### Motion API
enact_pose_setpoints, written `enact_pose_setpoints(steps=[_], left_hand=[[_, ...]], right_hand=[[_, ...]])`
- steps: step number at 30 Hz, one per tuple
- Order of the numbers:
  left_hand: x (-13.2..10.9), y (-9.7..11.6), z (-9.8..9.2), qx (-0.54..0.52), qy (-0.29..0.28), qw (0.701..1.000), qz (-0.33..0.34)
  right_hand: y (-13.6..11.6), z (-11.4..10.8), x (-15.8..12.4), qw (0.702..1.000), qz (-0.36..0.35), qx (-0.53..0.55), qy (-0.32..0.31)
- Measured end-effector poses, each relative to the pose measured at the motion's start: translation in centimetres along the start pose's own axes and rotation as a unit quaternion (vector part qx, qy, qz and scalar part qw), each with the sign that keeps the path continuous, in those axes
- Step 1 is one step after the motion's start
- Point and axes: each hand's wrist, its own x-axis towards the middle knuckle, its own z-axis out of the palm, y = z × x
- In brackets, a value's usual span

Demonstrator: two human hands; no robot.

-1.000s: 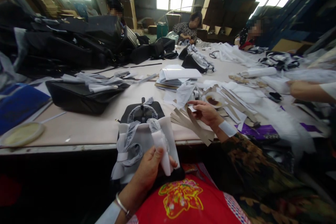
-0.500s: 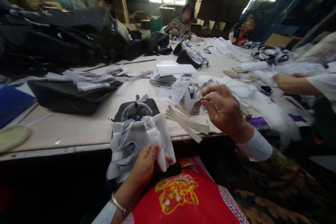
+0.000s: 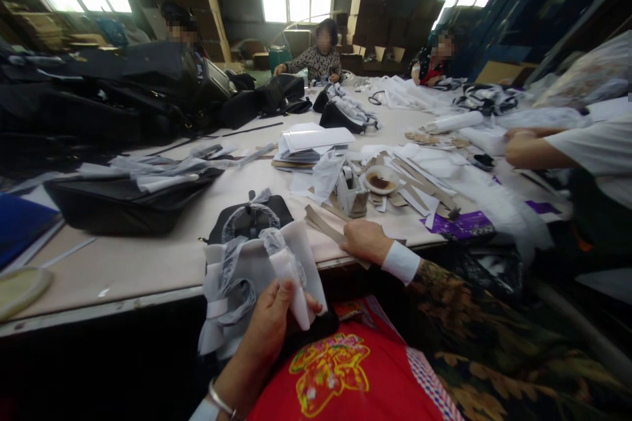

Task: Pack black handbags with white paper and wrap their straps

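Observation:
My left hand (image 3: 271, 316) grips a backpack strap wrapped in white foam (image 3: 290, 283), thumb on top. The strap belongs to a black backpack (image 3: 251, 220), which leans on the table edge over my lap, a white sheet and clear plastic wrapping around its straps. At the table's front edge, my right hand (image 3: 368, 241) is closed on a grey-brown cardboard strip (image 3: 326, 227); its fingertips are partly hidden. Just beyond that hand stand a pale tape dispenser (image 3: 351, 194) and a white bowl (image 3: 381, 181) with something brown inside.
A stack of white sheets (image 3: 313, 141) lies behind the dispenser. A black bag (image 3: 128, 200) with plastic-wrapped straps is at left, before a heap of black bags (image 3: 99, 105). A co-worker's arm (image 3: 538, 148) reaches in from the right; other people sit across the table.
My right hand has moved down and left, from beside the dispenser to the cardboard strips, uncovering the bowl. My left hand keeps its grip on the wrapped strap. The view has shifted slightly.

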Motion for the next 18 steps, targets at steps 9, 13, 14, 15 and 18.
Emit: enact_pose_setpoints(steps=[9, 13, 14, 15, 18], left_hand=[[-0.1, 0.2, 0.5, -0.019, 0.024, 1.000, -0.007], [0.1, 0.1, 0.1, -0.021, 0.014, 1.000, -0.016], [0.1, 0.0, 0.0, -0.016, 0.010, 1.000, -0.020], [0.2, 0.0, -0.1, -0.011, 0.008, 1.000, -0.024], [0.5, 0.1, 0.0, -0.012, 0.011, 0.999, -0.028]], right_hand=[[2.0, 1.4, -0.4, 0.988, -0.084, 0.130, 0.015], [4.3, -0.4, -1.7, 0.960, -0.109, 0.227, 0.118], [5.3, -1.2, -1.7, 0.946, -0.091, 0.261, 0.172], [6.3, -2.2, -1.5, 0.929, -0.060, 0.288, 0.226], [9.5, -4.6, 0.2, 0.900, 0.061, 0.295, 0.316]])
